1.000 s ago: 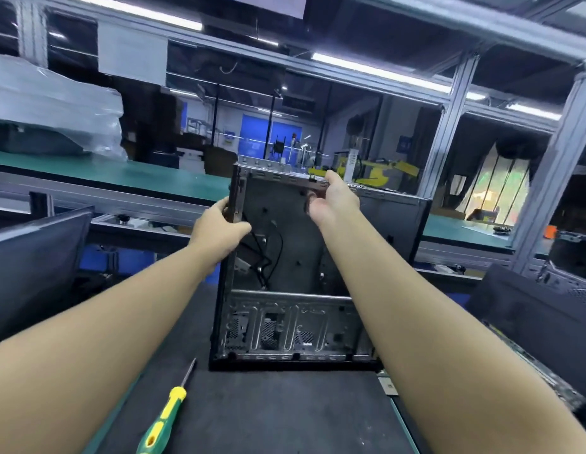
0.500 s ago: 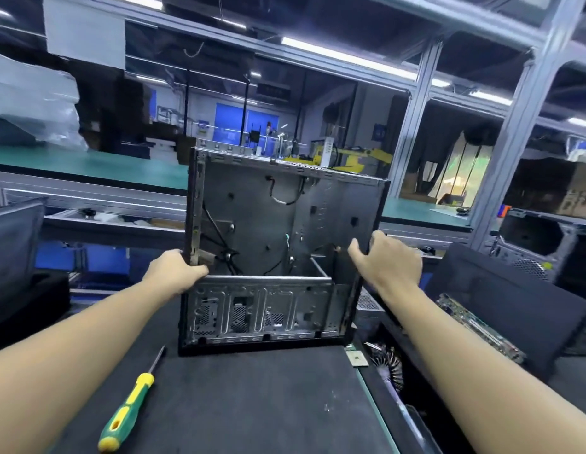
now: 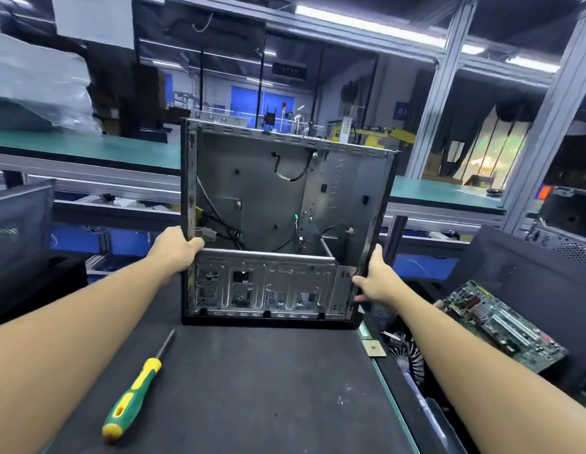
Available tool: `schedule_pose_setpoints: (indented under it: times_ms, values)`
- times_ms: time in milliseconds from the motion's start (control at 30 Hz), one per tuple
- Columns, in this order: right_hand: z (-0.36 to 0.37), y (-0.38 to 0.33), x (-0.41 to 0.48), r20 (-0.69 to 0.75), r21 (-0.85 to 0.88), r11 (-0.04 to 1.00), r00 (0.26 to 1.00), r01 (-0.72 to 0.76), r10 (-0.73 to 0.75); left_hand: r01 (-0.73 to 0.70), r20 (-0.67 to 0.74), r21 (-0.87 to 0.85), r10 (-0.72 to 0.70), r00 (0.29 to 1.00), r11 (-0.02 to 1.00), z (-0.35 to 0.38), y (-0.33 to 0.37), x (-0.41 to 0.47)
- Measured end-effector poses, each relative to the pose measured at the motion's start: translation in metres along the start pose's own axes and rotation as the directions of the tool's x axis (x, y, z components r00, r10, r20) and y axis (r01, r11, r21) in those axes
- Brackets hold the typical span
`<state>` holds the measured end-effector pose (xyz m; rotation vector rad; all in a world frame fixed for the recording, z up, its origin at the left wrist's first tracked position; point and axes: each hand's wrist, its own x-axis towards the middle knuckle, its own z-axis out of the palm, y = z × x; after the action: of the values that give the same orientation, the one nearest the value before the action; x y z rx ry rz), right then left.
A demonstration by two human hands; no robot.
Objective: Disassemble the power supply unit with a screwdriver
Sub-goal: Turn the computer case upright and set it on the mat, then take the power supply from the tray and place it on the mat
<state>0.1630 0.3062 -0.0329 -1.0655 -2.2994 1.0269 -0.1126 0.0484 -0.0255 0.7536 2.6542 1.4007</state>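
An open, stripped computer case (image 3: 272,191) stands upright on its edge at the far side of the black mat (image 3: 252,388), its bare metal inside facing me with loose cables hanging in it. My left hand (image 3: 178,249) grips the case's left frame edge about halfway up. My right hand (image 3: 373,278) grips the lower right edge, thumb on the front. A green and yellow screwdriver (image 3: 134,391) lies on the mat near my left forearm, tip pointing toward the case. No power supply unit is visible in the case.
A small square chip (image 3: 373,348) lies at the mat's right edge. Right of it sit a fan heatsink (image 3: 411,358), a green motherboard (image 3: 501,326) and a dark case panel (image 3: 520,257). A dark panel (image 3: 19,224) stands at the left. Green benches run behind.
My right hand came down from the case's top to the lower right edge, and my left hand slid down the left frame. The view has shifted, so the case now sits more to the centre.
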Motion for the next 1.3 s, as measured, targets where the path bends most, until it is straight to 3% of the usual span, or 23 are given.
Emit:
schedule_pose_setpoints:
  times_ms: [333, 533, 633, 700, 800, 933, 1067, 1100, 1200, 1233, 1300]
  values:
    - [0.029, -0.016, 0.046, -0.012, -0.104, 0.995, 1.0, -0.003, 0.001, 0.015, -0.068, -0.034, -0.017, 0.998, 0.999, 0.005, -0.019, 0.061]
    - [0.037, -0.02, 0.068, -0.021, -0.039, 0.999, 0.999, -0.028, 0.028, 0.022, -0.075, -0.025, -0.024, 0.997, 0.999, 0.009, -0.019, 0.081]
    - [0.041, -0.015, 0.078, -0.117, -0.105, 0.994, 0.993, -0.014, 0.002, 0.028, -0.099, -0.05, -0.032, 0.995, 0.998, 0.013, -0.02, 0.079]
    - [0.042, -0.018, 0.076, -0.072, -0.08, 0.996, 0.997, -0.034, 0.028, 0.037, -0.107, -0.098, -0.048, 0.993, 0.995, 0.015, -0.021, 0.073]
    - [0.041, -0.023, 0.069, -0.041, -0.071, 0.993, 0.995, -0.093, 0.09, 0.075, -0.014, -0.111, -0.077, 0.997, 0.991, 0.014, -0.025, 0.056]
    - [0.055, -0.019, 0.052, -0.036, -0.158, 0.971, 0.984, -0.181, 0.177, 0.109, 0.097, 0.147, -0.124, 0.988, 0.983, 0.006, -0.04, 0.025]
    - [0.071, -0.023, 0.025, -0.092, -0.329, 0.921, 0.978, -0.209, 0.189, 0.073, 0.269, 0.495, -0.232, 0.935, 0.866, -0.007, -0.043, -0.012]
    - [0.075, -0.025, 0.017, -0.017, -0.352, 0.921, 0.985, -0.167, 0.172, 0.079, 0.334, 0.555, -0.309, 0.89, 0.828, -0.008, -0.04, -0.023]
    - [0.095, -0.036, -0.014, 0.242, -0.137, 0.988, 0.965, -0.068, 0.1, 0.099, 0.456, 0.702, -0.552, 0.699, 0.705, -0.005, -0.035, -0.054]
    - [0.102, -0.039, -0.025, 0.314, -0.087, 0.995, 0.946, -0.053, 0.078, 0.094, 0.455, 0.725, -0.577, 0.678, 0.683, -0.003, -0.034, -0.063]
    - [0.117, -0.044, -0.047, 0.424, -0.041, 0.999, 0.905, -0.006, 0.023, 0.042, 0.444, 0.754, -0.556, 0.703, 0.655, -0.001, -0.032, -0.082]
